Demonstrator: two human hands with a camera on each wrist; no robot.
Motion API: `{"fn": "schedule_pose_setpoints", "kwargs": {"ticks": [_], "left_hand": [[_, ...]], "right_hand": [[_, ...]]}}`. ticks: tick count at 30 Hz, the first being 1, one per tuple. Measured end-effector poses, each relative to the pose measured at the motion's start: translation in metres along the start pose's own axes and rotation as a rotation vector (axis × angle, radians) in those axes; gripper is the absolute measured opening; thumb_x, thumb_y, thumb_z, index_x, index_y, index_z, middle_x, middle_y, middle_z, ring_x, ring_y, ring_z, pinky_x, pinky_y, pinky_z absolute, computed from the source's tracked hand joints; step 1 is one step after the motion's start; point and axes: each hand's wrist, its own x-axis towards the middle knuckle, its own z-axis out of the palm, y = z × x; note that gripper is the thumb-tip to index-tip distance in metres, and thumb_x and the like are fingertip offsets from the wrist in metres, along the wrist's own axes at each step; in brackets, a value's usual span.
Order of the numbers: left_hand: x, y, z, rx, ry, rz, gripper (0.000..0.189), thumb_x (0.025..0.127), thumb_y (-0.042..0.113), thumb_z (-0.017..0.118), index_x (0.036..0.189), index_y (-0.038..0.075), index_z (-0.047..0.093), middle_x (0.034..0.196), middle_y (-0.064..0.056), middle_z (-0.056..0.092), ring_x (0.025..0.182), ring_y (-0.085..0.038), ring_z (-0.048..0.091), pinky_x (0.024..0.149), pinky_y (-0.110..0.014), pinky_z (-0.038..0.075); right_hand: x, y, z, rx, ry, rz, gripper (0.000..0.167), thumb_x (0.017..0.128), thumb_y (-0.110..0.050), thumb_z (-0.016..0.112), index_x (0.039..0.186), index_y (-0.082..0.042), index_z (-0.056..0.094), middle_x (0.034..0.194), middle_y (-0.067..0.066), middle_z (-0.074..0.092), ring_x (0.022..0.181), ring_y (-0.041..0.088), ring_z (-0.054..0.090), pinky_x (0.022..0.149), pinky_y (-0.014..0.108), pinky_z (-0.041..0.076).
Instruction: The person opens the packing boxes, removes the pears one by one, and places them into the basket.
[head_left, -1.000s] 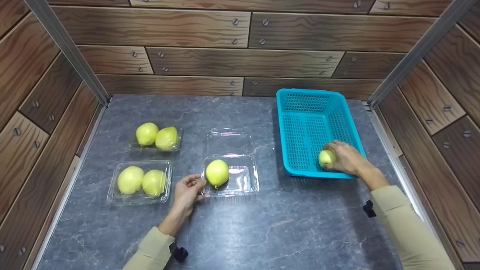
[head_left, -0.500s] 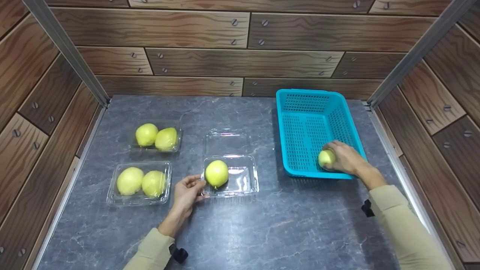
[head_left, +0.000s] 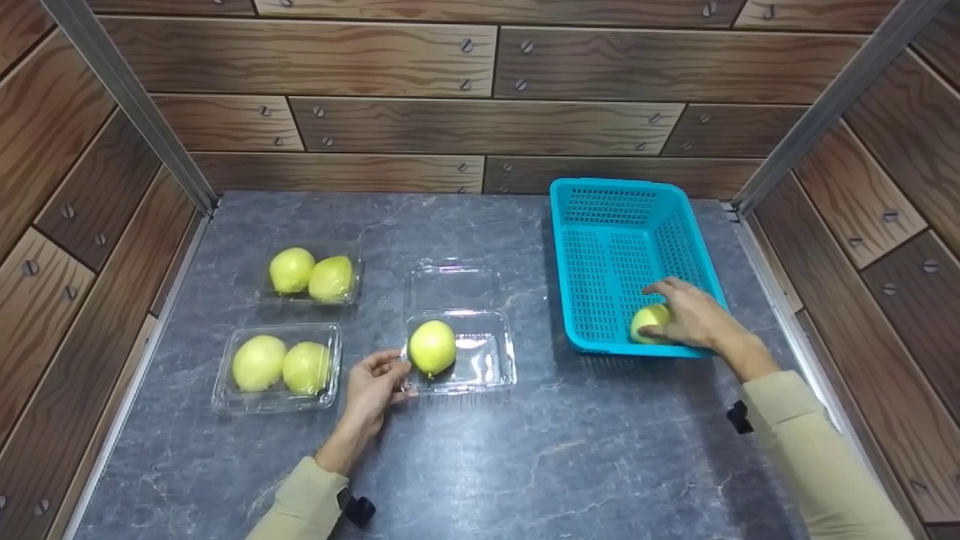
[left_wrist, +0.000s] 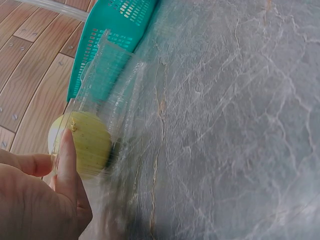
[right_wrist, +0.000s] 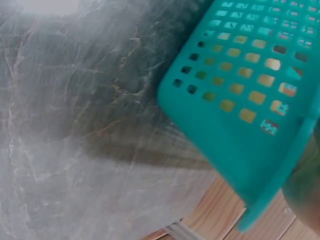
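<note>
My left hand [head_left: 375,386] pinches the left rim of an open clear plastic clamshell box [head_left: 487,360], thumb and finger on either side of it in the left wrist view. One yellow-green pear [head_left: 433,347] sits in the box's left half; its lid [head_left: 454,285] lies folded back behind. My right hand [head_left: 690,315] reaches into the turquoise basket [head_left: 559,255] at the right. Another pear [head_left: 646,322] lies at the basket's near end under that hand, the thumb overlapping it and the forefinger spread away from it. In the right wrist view the basket's wall [right_wrist: 225,130] hides most of this hand.
Two clamshell boxes stand at the left, each with two pears. The nearer box [head_left: 225,390] is beside my left wrist; the farther box [head_left: 358,281] sits behind it. Wood-patterned walls [head_left: 390,124] enclose the grey marbled tabletop [head_left: 525,465] at the back and sides.
My right hand's fingers have spread off the pear in the basket, which has shifted slightly down and left. The left hand keeps its grip on the box rim.
</note>
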Motion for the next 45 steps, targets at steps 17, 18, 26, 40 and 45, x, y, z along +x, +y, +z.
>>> {"fn": "schedule_pose_setpoints", "kwargs": {"ticks": [17,18,26,40,45], "left_hand": [[-0.002,0.001,0.0,-0.005,-0.005,0.011,0.04,0.093,-0.002,0.071,0.129,-0.011,0.059,0.087,0.001,0.056,0.069,-0.009,0.057,0.054,-0.022,0.065],[-0.002,0.001,0.0,-0.003,-0.005,0.009,0.04,0.093,-0.002,0.071,0.129,-0.011,0.059,0.088,0.0,0.057,0.069,-0.009,0.058,0.054,-0.022,0.065],[-0.001,0.001,-0.001,0.006,-0.008,-0.004,0.041,0.094,-0.002,0.072,0.131,-0.01,0.058,0.09,-0.001,0.059,0.071,-0.011,0.06,0.054,-0.023,0.065],[0.001,0.0,0.0,0.013,-0.007,0.005,0.039,0.093,0.0,0.072,0.129,-0.01,0.06,0.086,0.001,0.059,0.069,-0.008,0.059,0.054,-0.023,0.065],[0.0,0.0,0.0,0.022,0.0,0.006,0.038,0.093,0.0,0.072,0.128,-0.01,0.06,0.087,0.001,0.059,0.07,-0.009,0.058,0.053,-0.022,0.064]], "right_hand": [[0.003,-0.052,-0.015,-0.089,0.133,-0.15,0.07,0.091,-0.046,0.082,0.144,-0.007,0.059,0.145,0.021,0.06,0.131,0.043,0.06,0.1,0.063,0.059],[0.004,-0.056,-0.014,-0.095,0.139,-0.159,0.07,0.091,-0.047,0.081,0.144,-0.007,0.059,0.145,0.021,0.06,0.13,0.042,0.06,0.098,0.063,0.06],[0.01,-0.084,-0.015,-0.121,0.17,-0.255,0.072,0.092,-0.048,0.08,0.148,-0.01,0.056,0.146,0.018,0.059,0.129,0.039,0.062,0.089,0.056,0.065],[0.029,-0.128,0.01,-0.105,0.298,-0.47,0.068,0.088,-0.042,0.084,0.143,-0.01,0.06,0.141,0.017,0.063,0.125,0.037,0.066,0.078,0.047,0.068],[0.036,-0.145,0.026,-0.109,0.339,-0.567,0.07,0.086,-0.041,0.086,0.143,-0.011,0.059,0.14,0.018,0.063,0.121,0.035,0.068,0.075,0.041,0.069]]}}
